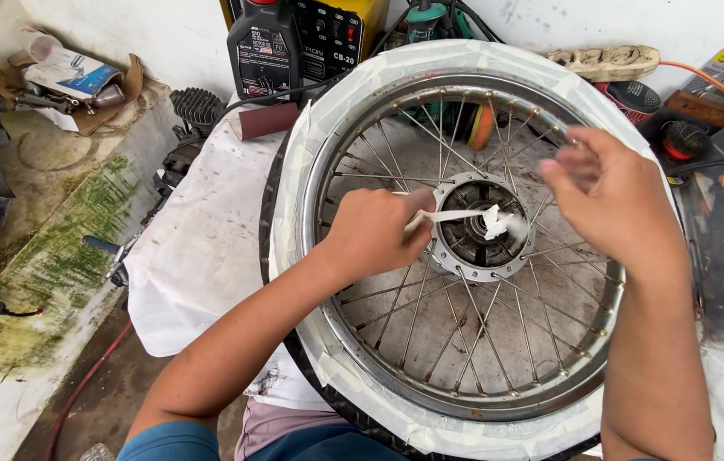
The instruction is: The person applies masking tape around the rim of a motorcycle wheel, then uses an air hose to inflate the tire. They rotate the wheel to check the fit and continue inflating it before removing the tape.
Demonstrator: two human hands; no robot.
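Both hands (376, 229) hover inside the wheel rim (328, 145), near the hub (474, 224).

Spoked wheel (464, 256) lies flat on cloth-covered table (200, 248), hub (477, 226) at its centre. Left hand (375, 230) over spokes just left of hub, holding strip (456, 216) that runs right into hub. Right hand (609, 201) above spokes right of hub. Oil bottle (264, 47) stands behind wheel, at its upper left. Power strip (605, 61) behind wheel, upper right. Cardboard box (72, 85) far left on ledge. Hose (80, 388) on floor, lower left.
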